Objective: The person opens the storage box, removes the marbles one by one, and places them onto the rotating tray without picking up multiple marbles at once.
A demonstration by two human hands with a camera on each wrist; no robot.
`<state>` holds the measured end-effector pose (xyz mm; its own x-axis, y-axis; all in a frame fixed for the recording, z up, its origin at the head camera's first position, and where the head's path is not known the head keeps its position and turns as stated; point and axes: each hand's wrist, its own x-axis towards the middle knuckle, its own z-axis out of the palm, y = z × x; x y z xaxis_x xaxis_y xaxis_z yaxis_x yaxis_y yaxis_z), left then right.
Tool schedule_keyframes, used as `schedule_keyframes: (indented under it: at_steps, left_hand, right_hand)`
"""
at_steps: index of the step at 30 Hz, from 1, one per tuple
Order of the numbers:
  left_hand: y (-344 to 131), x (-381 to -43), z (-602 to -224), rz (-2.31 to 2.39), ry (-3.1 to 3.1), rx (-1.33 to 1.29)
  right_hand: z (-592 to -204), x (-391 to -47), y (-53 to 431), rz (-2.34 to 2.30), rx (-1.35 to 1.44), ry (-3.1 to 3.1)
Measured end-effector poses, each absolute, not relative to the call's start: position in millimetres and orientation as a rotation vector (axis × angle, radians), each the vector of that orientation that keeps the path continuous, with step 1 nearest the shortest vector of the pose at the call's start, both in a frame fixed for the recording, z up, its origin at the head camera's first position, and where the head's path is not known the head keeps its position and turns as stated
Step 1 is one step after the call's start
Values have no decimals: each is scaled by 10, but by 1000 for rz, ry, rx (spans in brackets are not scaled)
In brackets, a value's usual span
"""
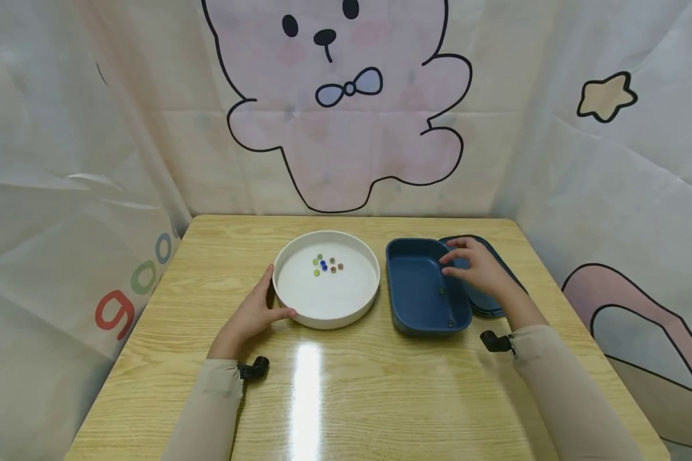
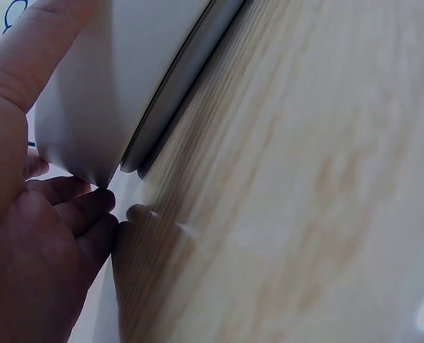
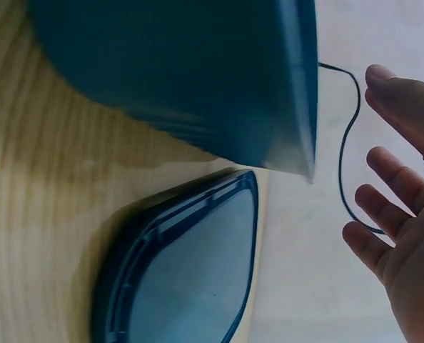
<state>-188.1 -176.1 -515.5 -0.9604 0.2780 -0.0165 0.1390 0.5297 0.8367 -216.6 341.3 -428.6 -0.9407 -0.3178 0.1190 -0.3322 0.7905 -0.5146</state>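
Note:
A round white dish (image 1: 334,304) with a low wall stands on the table, several small coloured glass marbles (image 1: 324,264) grouped on its floor. My left hand (image 1: 254,314) holds the dish's left side, thumb along the front and fingers further back; the left wrist view shows the thumb (image 2: 37,50) against the wall. To the right, my right hand (image 1: 475,269) hovers at the right rim of a deep blue box (image 1: 415,288), its fingers spread and nothing visible between them. Inside that box, two small dark marbles (image 1: 451,323) lie near the right wall.
A blue lid (image 1: 487,301) lies flat on the table just right of the box, partly behind it and under the right hand. The wooden table (image 1: 369,397) reaches back to a printed cloth backdrop (image 1: 334,153), with cloth on both sides too.

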Motion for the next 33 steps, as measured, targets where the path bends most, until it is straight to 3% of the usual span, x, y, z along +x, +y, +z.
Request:
schedule_keyframes:
  at_steps: [21, 33]
  left_hand:
    - [-1759, -1871, -5139, 1413, 2608, 375]
    - [-1766, -1885, -5151, 1409, 2612, 376]
  right_hand:
    - [-4580, -2249, 3502, 644, 543, -3059]
    - [-4660, -2284, 3413, 628, 306, -3234]
